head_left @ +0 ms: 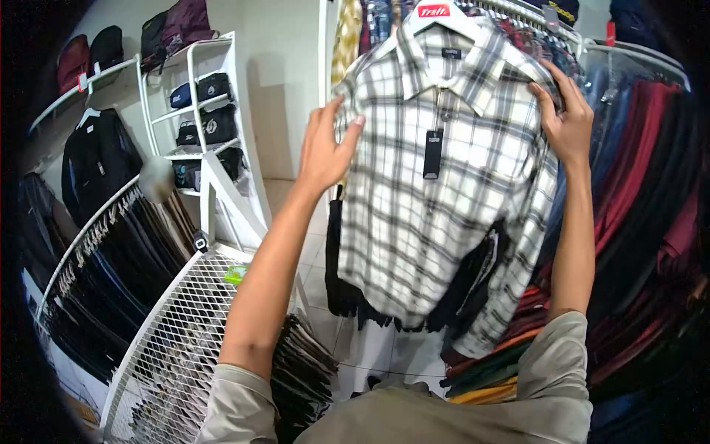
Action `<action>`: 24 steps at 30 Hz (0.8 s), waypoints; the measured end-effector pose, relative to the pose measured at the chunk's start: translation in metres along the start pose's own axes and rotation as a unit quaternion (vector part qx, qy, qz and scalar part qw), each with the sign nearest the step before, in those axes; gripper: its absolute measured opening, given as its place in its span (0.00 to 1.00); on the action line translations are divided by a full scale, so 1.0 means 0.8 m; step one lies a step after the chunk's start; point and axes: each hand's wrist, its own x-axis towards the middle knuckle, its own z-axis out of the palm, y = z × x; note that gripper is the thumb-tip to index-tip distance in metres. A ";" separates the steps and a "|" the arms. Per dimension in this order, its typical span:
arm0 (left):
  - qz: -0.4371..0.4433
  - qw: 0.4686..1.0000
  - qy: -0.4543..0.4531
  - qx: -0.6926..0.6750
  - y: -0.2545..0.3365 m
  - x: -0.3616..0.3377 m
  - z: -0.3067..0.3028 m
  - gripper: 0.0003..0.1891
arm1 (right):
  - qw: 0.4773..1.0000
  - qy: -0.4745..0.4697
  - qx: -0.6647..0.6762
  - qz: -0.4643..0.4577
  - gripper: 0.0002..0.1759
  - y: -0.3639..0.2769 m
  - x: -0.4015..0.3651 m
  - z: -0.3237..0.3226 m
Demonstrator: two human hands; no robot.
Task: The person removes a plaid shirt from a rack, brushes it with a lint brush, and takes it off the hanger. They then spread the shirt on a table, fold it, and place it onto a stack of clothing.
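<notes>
A white and grey plaid shirt (399, 214) hangs upright in front of me on a white hanger (460, 24) with a red label. A black tag (433, 154) dangles down its button front. My left hand (326, 144) holds the shirt at the shoulder and sleeve on the left, its thumb in front and fingertips at the edge. At the other shoulder, my right hand (566, 111) pinches the fabric, thumb on the front and fingers over the top. One long sleeve (521, 259) hangs down below it. Dark garments show partly behind the shirt.
To the right, a packed rack holds red and dark garments (629, 177). A white mesh-topped rack (185, 318) stands at the lower left with a green packet (235, 274) on it. White shelves (196, 111) with bags and a curved rack of trousers (126, 259) are farther left.
</notes>
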 end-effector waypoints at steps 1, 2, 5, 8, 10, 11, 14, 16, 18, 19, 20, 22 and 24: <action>0.010 1.000 0.005 0.012 0.007 0.004 0.001 0.32 | 0.999 -0.004 0.022 0.023 0.20 0.000 -0.007 -0.014; 0.018 0.999 0.011 0.024 0.014 0.007 0.003 0.33 | 0.999 -0.010 0.040 0.019 0.21 0.011 -0.013 -0.026; 0.073 0.995 -0.013 0.063 0.024 0.035 -0.002 0.36 | 0.996 -0.036 0.061 0.058 0.20 0.027 -0.029 -0.043; 0.091 0.994 -0.030 0.044 0.029 0.041 0.034 0.38 | 0.999 0.008 0.037 0.012 0.18 0.059 -0.048 -0.053; 0.094 0.995 -0.014 0.035 0.048 0.039 0.038 0.34 | 0.999 0.005 0.021 0.030 0.18 0.077 -0.060 -0.060; 0.036 0.997 -0.066 0.020 0.055 0.039 0.036 0.30 | 0.999 -0.009 0.020 0.032 0.18 0.093 -0.061 -0.061; 0.002 0.990 -0.130 -0.052 0.067 0.025 0.035 0.26 | 0.996 0.001 -0.004 0.090 0.18 0.121 -0.100 -0.049; -0.009 0.988 -0.151 -0.042 0.101 0.008 0.026 0.27 | 0.993 -0.014 -0.030 0.112 0.18 0.146 -0.132 -0.036; -0.076 0.976 -0.184 -0.087 0.117 -0.008 0.040 0.26 | 0.990 -0.046 -0.024 0.131 0.19 0.173 -0.154 -0.019; -0.084 0.970 -0.197 -0.114 0.125 -0.015 0.040 0.26 | 0.988 -0.069 -0.023 0.133 0.19 0.182 -0.160 -0.011; -0.091 0.963 -0.211 -0.140 0.129 -0.021 0.040 0.25 | 0.986 -0.092 -0.021 0.137 0.19 0.189 -0.170 0.000; -0.109 0.955 -0.246 -0.126 0.113 -0.032 0.033 0.20 | 0.977 -0.133 0.013 0.166 0.19 0.172 -0.193 0.032; -0.143 0.918 -0.335 -0.156 0.077 -0.049 0.024 0.21 | 0.973 -0.149 0.041 0.173 0.18 0.138 -0.216 0.064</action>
